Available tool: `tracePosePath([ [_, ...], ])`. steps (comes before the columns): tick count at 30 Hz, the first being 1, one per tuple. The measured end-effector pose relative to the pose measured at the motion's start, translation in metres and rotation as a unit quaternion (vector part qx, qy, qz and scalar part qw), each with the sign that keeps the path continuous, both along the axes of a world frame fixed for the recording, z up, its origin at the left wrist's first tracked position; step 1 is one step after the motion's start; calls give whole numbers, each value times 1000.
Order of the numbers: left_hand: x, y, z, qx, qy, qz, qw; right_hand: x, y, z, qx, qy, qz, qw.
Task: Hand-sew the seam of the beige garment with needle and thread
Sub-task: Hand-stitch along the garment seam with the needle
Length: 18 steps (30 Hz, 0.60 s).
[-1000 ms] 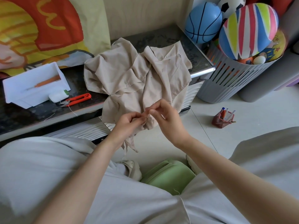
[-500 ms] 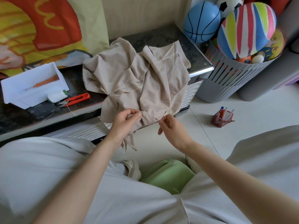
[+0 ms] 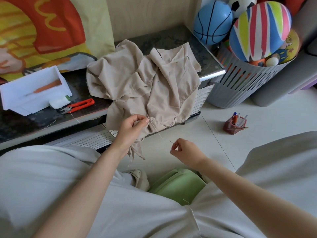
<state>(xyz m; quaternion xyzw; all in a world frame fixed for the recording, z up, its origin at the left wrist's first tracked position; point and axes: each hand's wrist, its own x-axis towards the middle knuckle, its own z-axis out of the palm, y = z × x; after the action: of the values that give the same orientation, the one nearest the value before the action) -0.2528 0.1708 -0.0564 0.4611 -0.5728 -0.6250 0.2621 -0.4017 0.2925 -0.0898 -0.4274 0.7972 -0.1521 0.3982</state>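
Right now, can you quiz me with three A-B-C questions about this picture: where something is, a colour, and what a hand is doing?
1. Where are the snips? A on the tabletop beside the tray; B in the tray; C on the floor.
2. What colour is the basketball? A brown; B blue; C purple.
3. What does the right hand pinch? A nothing; B the snips; C the needle.
Answers: 1 A, they lie on the dark top, right of the tray. 2 B, it is blue with black lines. 3 C, the needle sits between its fingertips, while the left hand grips the garment.
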Motion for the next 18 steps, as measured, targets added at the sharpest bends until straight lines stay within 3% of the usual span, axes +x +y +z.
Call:
tracePosePath([
  [14, 0, -1, -2, -3, 14, 9, 1000, -12, 16, -19, 74, 48, 55, 995],
  [18, 1, -2, -3, 1, 9, 3, 1000, -13, 12, -16, 5, 66, 22, 998],
])
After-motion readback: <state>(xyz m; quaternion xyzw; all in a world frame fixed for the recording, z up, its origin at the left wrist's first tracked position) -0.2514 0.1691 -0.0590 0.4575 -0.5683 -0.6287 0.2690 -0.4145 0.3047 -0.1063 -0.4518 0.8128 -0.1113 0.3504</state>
